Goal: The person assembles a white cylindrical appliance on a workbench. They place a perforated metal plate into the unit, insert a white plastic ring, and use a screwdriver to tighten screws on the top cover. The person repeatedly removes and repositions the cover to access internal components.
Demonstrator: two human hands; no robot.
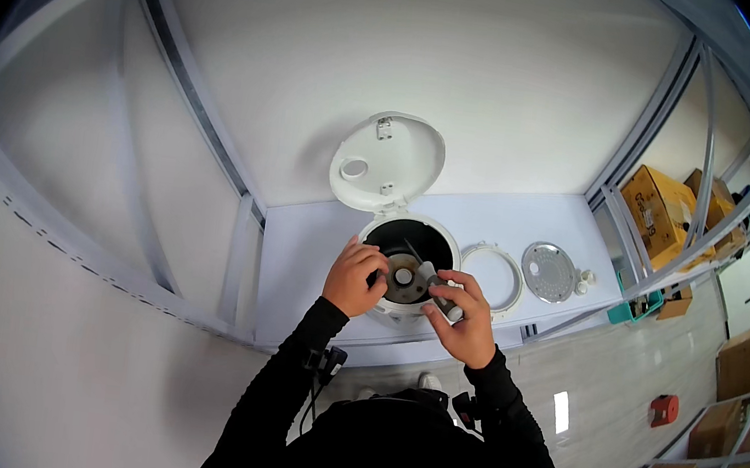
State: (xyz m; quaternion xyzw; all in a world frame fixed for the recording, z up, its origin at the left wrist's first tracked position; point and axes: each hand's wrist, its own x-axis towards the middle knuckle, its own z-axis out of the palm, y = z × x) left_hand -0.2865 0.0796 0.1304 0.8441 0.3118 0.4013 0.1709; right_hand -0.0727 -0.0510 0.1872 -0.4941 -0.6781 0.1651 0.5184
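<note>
A white rice cooker (455,241) stands on the table with its lid (413,160) swung up at the back. Its dark cavity is uncovered, showing a round metal heating plate (404,291) with a pale disc at its centre. My left hand (356,278) is curled over the cooker's left front rim, its fingertips partly hidden. In my right hand (462,318) is a grey and white screwdriver (442,299), held over the right side of the opening. Its thin shaft slants up and left across the cavity; whether the tip touches anything I cannot tell.
Right of the cooker lie a white ring (516,292), a round silver perforated plate (549,272) and small white parts (585,281). White frame posts flank the table (299,253). Cardboard boxes (664,216) and a teal bin (633,310) stand farther right; a red object (664,411) rests on the floor.
</note>
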